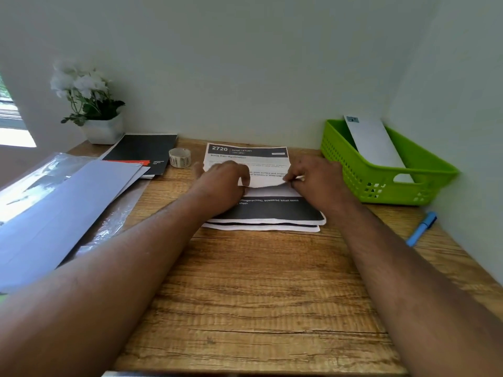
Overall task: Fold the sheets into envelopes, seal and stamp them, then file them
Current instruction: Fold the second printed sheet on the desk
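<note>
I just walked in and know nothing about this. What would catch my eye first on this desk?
Two hands meet at the middle of the wooden desk: the left hand and right hand pinch the edge of a printed sheet and fold it over a small stack. Next is the bright green basket at the right, with a white envelope leaning inside. White flowers stand in the far left corner.

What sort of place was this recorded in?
Probably a home desk nook: a wooden desk against plain walls, with a potted plant, envelopes and a green basket.
</note>
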